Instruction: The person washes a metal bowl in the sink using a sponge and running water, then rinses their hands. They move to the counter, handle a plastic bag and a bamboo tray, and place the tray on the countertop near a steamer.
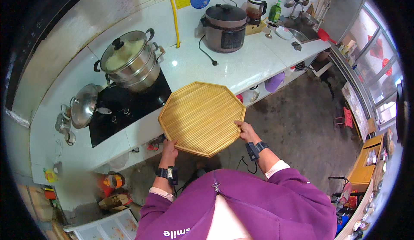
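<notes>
An octagonal tray (202, 118) of pale yellow slats, seemingly bamboo or wood, is held in front of me with its slatted face up. My left hand (169, 150) grips its near left edge, and my right hand (247, 132) clasps the near right edge with the thumb on top. The fingers beneath are hidden. Nothing lies on the tray, and its far part overlaps the counter's front edge. Beyond it to the left, a steel steamer pot (131, 63) with a glass lid stands on the black cooktop (129, 110); pale contents show dimly through the lid.
A lidded wok (84, 106) sits at the cooktop's left end. On the white counter (185, 67) stand an electric pressure cooker (224, 28) with its loose plug, a glass kettle (255, 10) and a green bottle (274, 12). The sink (299, 28) is far right; dark floor (297, 119) lies right of me.
</notes>
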The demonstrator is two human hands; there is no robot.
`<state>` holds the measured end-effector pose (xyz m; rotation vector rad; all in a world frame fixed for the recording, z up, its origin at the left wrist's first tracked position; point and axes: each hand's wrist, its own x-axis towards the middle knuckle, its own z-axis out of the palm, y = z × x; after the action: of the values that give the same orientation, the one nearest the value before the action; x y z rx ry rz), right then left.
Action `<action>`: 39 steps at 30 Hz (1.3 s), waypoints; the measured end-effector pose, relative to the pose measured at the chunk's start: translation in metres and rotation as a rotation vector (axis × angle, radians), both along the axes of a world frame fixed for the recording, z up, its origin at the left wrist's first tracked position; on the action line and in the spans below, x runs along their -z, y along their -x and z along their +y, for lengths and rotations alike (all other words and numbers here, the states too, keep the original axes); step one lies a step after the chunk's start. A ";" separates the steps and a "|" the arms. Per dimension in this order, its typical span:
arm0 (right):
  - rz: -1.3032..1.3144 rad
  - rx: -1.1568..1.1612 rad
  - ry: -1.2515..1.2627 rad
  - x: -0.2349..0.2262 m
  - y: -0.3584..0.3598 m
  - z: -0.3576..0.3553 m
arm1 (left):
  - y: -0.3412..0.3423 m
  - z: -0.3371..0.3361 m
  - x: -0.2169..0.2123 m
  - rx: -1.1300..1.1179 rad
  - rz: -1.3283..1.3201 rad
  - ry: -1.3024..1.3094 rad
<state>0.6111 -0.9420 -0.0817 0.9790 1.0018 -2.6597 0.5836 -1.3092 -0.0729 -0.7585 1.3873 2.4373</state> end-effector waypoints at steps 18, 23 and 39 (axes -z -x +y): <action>0.058 0.208 -0.331 0.002 0.116 0.043 | 0.111 0.049 -0.004 0.328 -0.023 0.552; 0.160 0.060 -0.565 0.005 0.153 0.059 | 0.135 0.060 0.008 0.407 0.118 0.855; 0.287 0.120 -0.728 -0.003 0.225 0.049 | 0.176 0.087 -0.017 0.181 0.193 1.014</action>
<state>0.3862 -0.8934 -0.0783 0.7656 2.1266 -2.5986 0.4075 -1.2225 -0.0555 -0.5130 2.6531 1.5827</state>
